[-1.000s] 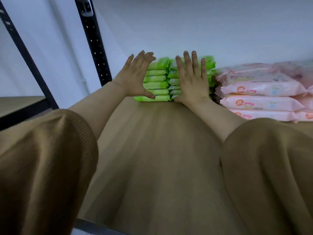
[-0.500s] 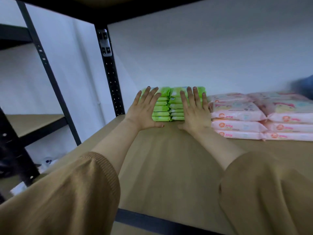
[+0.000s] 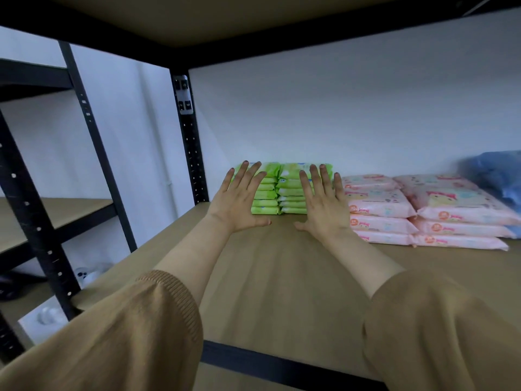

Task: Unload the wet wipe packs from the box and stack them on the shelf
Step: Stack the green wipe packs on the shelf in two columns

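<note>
Two neat stacks of green wet wipe packs (image 3: pixel 283 193) stand side by side at the back of the tan shelf board (image 3: pixel 282 277), against the white wall. My left hand (image 3: pixel 239 204) is flat with fingers spread in front of the left stack. My right hand (image 3: pixel 324 207) is flat with straight fingers in front of the right stack. Both hands hold nothing; whether the fingertips still touch the packs cannot be told. The box is out of view.
Stacks of pink wipe packs (image 3: pixel 423 213) fill the shelf to the right of the green ones, with a blue bag (image 3: pixel 493 176) behind them. A black perforated upright (image 3: pixel 190 142) stands at the left. Another shelf board (image 3: pixel 253 21) hangs overhead.
My head has pulled back and up, so the shelf frame and upper board came into view. Both hands stayed flat at the green stacks and have drawn slightly back from them.
</note>
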{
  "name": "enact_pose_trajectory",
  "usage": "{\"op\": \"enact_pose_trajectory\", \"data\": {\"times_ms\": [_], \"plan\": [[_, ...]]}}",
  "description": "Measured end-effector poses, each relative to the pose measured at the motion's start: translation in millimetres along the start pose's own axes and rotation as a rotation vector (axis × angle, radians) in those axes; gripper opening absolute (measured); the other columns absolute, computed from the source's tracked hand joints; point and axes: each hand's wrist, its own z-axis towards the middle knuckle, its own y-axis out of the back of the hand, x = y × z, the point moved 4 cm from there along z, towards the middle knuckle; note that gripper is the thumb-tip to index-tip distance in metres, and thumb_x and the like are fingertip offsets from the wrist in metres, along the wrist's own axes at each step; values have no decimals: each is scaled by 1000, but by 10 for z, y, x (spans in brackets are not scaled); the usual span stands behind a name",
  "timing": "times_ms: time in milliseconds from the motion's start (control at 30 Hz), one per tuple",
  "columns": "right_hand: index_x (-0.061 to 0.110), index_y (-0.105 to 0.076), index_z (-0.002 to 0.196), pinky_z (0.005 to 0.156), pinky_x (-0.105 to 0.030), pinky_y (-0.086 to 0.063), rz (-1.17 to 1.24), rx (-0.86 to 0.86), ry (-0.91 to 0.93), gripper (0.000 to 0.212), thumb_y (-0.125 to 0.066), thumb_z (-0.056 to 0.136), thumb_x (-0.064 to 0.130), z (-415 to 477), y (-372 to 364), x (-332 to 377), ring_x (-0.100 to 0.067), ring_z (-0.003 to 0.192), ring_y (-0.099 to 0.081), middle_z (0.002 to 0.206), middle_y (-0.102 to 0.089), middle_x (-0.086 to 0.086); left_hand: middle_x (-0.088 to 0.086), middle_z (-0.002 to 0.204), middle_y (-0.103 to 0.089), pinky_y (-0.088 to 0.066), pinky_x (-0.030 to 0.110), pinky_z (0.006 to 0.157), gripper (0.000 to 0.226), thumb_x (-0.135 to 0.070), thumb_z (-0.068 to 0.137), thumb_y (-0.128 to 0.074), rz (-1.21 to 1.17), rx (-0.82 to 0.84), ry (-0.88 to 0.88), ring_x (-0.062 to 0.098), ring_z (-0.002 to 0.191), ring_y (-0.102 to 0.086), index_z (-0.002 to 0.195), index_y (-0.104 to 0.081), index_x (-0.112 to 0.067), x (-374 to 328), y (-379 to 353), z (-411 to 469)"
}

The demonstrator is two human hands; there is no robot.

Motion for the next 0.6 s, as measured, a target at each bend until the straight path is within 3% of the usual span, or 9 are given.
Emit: {"op": "enact_pose_trajectory", "data": {"times_ms": [333,600], "plan": [[11,11,148,116,-42,10,-33,124,30,74,-32,96,44,295,-433,224,-24,144,15,155,18,-11,-3,157,11,12,36,115,94,-59,82,-51,6,28,-2,18,144,13,148,3,-18,78,-253,-69],[15,17,146,116,-43,9,-64,163,-44,86,-27,90,64,526,-713,168,-24,143,19,153,28,-6,-2,157,10,10,37,115,94,-59,82,-52,-1,66,-6,19,145,12,148,2,-18,168,-585,-79]]}}
